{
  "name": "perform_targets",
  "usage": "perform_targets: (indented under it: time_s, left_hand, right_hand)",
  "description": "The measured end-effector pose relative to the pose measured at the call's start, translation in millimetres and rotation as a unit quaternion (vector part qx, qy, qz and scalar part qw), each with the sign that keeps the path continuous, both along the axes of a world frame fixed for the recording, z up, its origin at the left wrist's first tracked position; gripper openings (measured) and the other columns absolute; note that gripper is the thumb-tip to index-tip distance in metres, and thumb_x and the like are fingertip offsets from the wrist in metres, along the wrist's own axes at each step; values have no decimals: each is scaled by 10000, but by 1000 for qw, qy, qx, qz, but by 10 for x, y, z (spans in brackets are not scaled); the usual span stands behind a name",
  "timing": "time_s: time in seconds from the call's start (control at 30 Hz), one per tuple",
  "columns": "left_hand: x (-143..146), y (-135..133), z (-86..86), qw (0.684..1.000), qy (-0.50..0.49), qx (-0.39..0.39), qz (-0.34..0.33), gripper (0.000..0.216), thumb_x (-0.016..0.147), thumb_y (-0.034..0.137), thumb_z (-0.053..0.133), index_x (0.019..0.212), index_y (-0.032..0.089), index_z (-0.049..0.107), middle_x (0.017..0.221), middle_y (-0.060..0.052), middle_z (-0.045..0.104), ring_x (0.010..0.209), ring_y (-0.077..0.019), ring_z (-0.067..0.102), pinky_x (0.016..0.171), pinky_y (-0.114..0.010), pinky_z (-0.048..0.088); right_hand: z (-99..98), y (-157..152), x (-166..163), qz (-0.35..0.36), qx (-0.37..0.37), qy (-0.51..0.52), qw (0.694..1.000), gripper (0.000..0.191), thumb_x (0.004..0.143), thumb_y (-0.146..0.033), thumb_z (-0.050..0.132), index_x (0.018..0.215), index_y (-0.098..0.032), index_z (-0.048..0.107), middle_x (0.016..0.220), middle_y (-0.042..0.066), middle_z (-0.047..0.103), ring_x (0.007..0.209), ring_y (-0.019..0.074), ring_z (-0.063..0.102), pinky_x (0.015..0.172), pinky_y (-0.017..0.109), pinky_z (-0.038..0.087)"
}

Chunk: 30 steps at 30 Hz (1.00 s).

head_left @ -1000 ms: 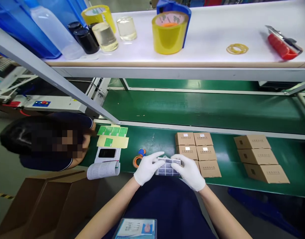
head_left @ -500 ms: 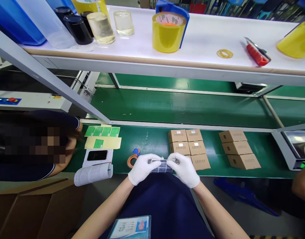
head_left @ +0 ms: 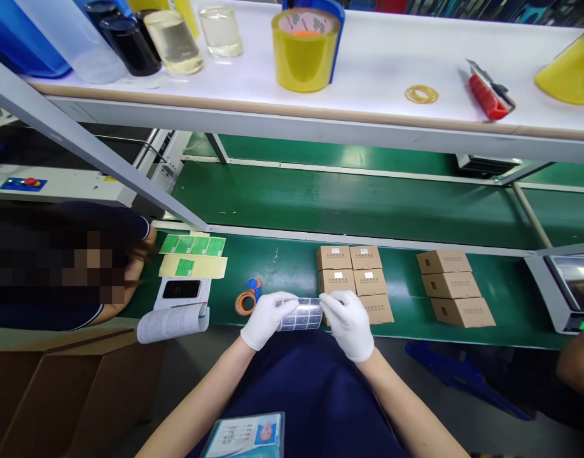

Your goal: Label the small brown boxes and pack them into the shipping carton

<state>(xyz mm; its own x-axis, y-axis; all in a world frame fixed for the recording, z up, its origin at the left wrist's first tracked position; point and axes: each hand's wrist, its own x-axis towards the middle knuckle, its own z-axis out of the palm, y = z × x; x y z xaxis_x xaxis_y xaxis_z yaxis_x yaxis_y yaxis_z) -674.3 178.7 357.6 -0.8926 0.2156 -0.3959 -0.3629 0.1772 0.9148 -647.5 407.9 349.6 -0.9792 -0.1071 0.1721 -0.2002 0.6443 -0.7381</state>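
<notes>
A shiny sheet of labels (head_left: 301,315), marked off in a grid of small rectangles, is held above the table's front edge. My left hand (head_left: 268,319), in a white glove, is closed on the sheet's left side, thumb on top. My gloved right hand (head_left: 348,323) pinches at its upper right corner; whether a single label is between those fingertips is too small to tell. Just behind the right hand stand several small brown cardboard boxes (head_left: 373,280), some with a white label on top. A roll of tape with a blue holder (head_left: 247,302) lies left of my left hand.
More brown boxes (head_left: 457,286) stand in a column to the right. Green label sheets (head_left: 193,245), a phone (head_left: 181,289) and a curled paper booklet (head_left: 170,323) lie at left, beside a co-worker (head_left: 72,312). A shelf (head_left: 368,51) above carries yellow tape (head_left: 305,57) and a red cutter (head_left: 488,95).
The label sheet has tilted so its gridded face shows more fully. My right fingers have shifted to its upper right corner. The whole view has moved slightly.
</notes>
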Motion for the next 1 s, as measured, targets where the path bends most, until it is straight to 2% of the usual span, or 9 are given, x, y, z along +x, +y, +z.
perform_targets:
  time_s: [0.07,0.17,0.3,0.4,0.47,0.6,0.7,0.83,1.0]
  left_hand:
    - [11,108,-40,1000,-22,16,2,320,883,472,702,953,176,801,994,-97,800,957,-278,736,845,-366,586]
    - [-44,231,-189,999,-49,23,4,344,894,486,685,978,174,802,1022,-105,798,978,-282,730,870,-384,581]
    - [-425,256,-621,998,-21,-43,46,356,812,451,757,1006,156,802,1130,-126,785,1110,-312,693,1010,-418,534]
    - [-873,232,-1046,992,-12,-74,102,417,755,329,787,1121,129,777,1231,-144,754,1175,-313,669,1063,-429,515]
    - [-1132,225,-1305,986,-26,-89,138,476,747,222,765,1210,115,737,1258,-153,739,1169,-285,673,1062,-421,525]
    - [-1388,225,-1650,972,-44,-133,189,554,779,142,705,1329,110,649,1295,-173,704,1192,-259,668,1045,-415,539]
    - [-1400,223,-1754,958,-44,-182,219,651,769,164,740,1398,116,583,1382,-185,644,1299,-307,606,1089,-460,508]
    - [-1327,245,-1756,943,-18,-238,232,796,747,211,797,1479,111,500,1547,-217,483,1377,-361,533,1164,-475,443]
    - [-1116,347,-1654,943,34,-250,217,810,811,214,751,1548,151,422,1644,-177,346,1505,-319,384,1263,-413,307]
  right_hand:
    - [-70,61,72,9,19,15,1000,254,1017,-317,552,1127,-293,779,969,89,708,921,249,620,889,426,491]
    - [-145,222,169,-11,-50,4,999,225,1009,-317,557,1072,-294,772,1029,88,696,982,246,627,907,408,500]
    - [-401,818,174,-111,-144,-96,979,253,1006,-386,499,966,-228,692,1038,77,694,986,225,639,902,358,505]
    - [-767,1462,119,-172,-111,-193,960,273,963,-432,494,884,-210,631,820,20,663,777,192,602,772,309,475]
    - [-1020,1804,70,-181,-68,-238,952,273,932,-440,493,840,-214,616,764,5,649,736,186,583,743,297,452]
    - [-1377,2066,-52,-159,-29,-273,948,259,883,-424,503,800,-218,636,770,22,689,745,197,597,727,288,441]
    - [-1513,2054,-124,-136,-19,-286,948,241,859,-394,515,743,-223,640,716,17,675,703,190,578,694,280,424]
    - [-1603,2063,-174,-113,-2,-287,951,222,861,-348,516,714,-223,624,736,21,678,720,185,573,705,274,405]
    - [-1639,2115,-221,-89,23,-293,952,207,879,-288,520,704,-220,607,732,23,672,710,178,563,693,269,381]
